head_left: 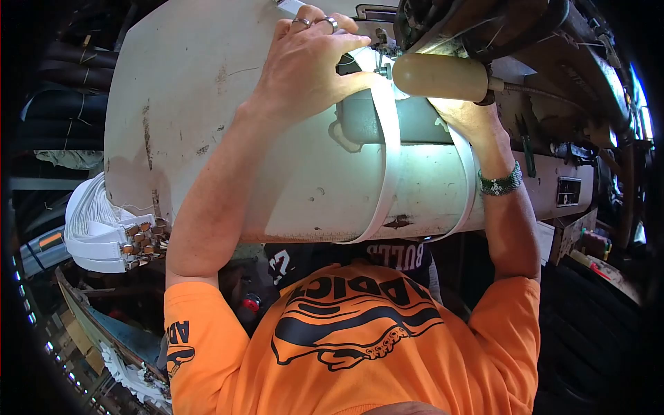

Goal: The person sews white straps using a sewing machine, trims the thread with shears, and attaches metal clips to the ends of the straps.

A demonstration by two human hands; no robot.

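Note:
A long white strap hangs in a loop over the front edge of a worn cream work table. My left hand, with rings on two fingers, pinches one run of the strap against the sewing machine near its needle area. My right hand, with a green beaded bracelet at the wrist, holds the other run of the strap under the machine head. Its fingers are hidden behind a cream cylinder on the machine.
A bundle of white straps with metal buckles hangs off the table's left edge. Dark machine parts and cables crowd the upper right. A cluttered shelf lies right, and my orange shirt fills the foreground.

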